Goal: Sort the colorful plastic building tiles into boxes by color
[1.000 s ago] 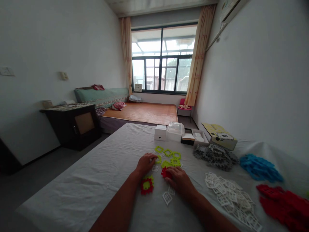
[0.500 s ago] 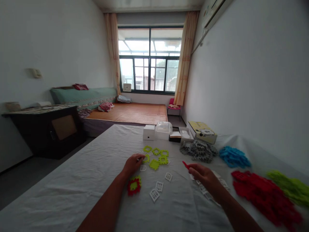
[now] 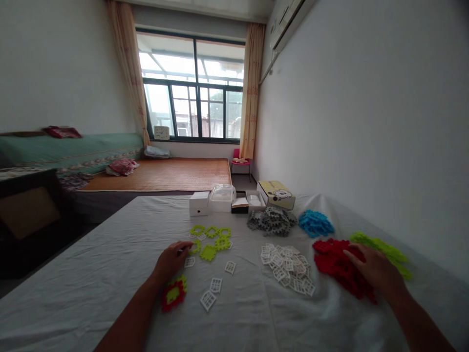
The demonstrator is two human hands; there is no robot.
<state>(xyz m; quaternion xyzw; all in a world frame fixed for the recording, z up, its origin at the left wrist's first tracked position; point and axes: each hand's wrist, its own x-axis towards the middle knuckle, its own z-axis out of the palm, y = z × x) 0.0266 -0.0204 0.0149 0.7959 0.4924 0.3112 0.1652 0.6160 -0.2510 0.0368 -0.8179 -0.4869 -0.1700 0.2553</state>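
My left hand (image 3: 171, 263) is at the left of the yellow-green toy building pieces, fingers closed on the edge of a frame-shaped yellow-green piece (image 3: 196, 248). Beside it lie a solid yellow-green piece (image 3: 208, 253) and several more open frames. Over on the right, my right hand (image 3: 375, 266) reaches onto a heap of red building pieces (image 3: 331, 259), thumb and fingers apart, with no piece visibly gripped. A joined red and yellow-green block (image 3: 175, 294) sits near my left forearm. White lattice window pieces (image 3: 216, 285) lie scattered between my hands.
A pile of white window pieces (image 3: 287, 268) lies left of the red heap. Grey pieces (image 3: 273, 222), blue pieces (image 3: 316, 223) and a yellow-green heap (image 3: 381, 252) are farther back. A white box (image 3: 199, 204), clear container (image 3: 222, 198) and yellow carton (image 3: 276, 195) line the far edge.
My right hand has moved right to the red heap, and the red piece it held no longer shows in it. My left hand stays at the yellow-green frame. The view has turned right.
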